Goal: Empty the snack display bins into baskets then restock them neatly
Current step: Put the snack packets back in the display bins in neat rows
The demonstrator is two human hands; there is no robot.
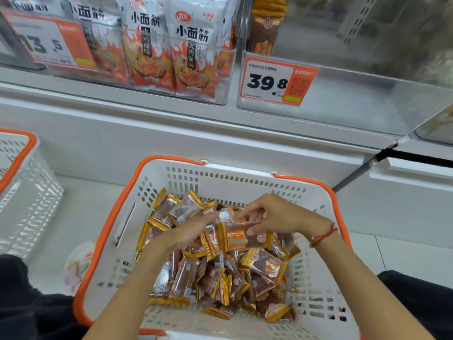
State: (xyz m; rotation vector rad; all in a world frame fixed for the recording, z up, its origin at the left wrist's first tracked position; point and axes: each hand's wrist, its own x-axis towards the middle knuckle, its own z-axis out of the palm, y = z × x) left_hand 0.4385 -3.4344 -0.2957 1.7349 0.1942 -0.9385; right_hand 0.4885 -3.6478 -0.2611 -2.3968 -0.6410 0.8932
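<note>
Apparently both hands gathering snack packets, over basket

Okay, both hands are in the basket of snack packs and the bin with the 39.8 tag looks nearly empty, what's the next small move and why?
Probably lift the few packs gathered between the left hand and right hand up to the clear bin behind the 39.8 tag. That bin looks nearly empty, while the basket is full of snack packs.

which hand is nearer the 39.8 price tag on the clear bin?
Right. The right hand is over the white basket with orange rim, almost straight below the orange-and-white 39.8 price tag; the left hand lies lower and further left among the packets.
</note>
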